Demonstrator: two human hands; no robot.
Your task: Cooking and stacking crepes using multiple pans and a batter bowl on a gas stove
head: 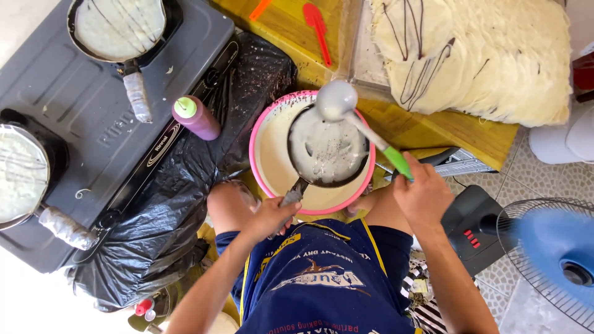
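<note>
My left hand (270, 218) grips the wrapped handle of a small black pan (328, 151) held over a pink-rimmed bowl of pale batter (270, 158). The pan is coated with thin batter. My right hand (422, 193) holds the green handle of a ladle (337, 101), whose round cup hangs above the pan's far edge. A stack of thin cooked crepes with dark chocolate lines (476, 55) lies on the yellow table (433, 127) beyond.
A grey two-burner stove (86, 86) at left carries two pans of batter (117, 25) (18, 173). A purple squeeze bottle with a green cap (197, 117) stands by black plastic sheeting (161, 204). A red spatula (317, 28) lies on the table. A blue fan (554, 253) spins at right.
</note>
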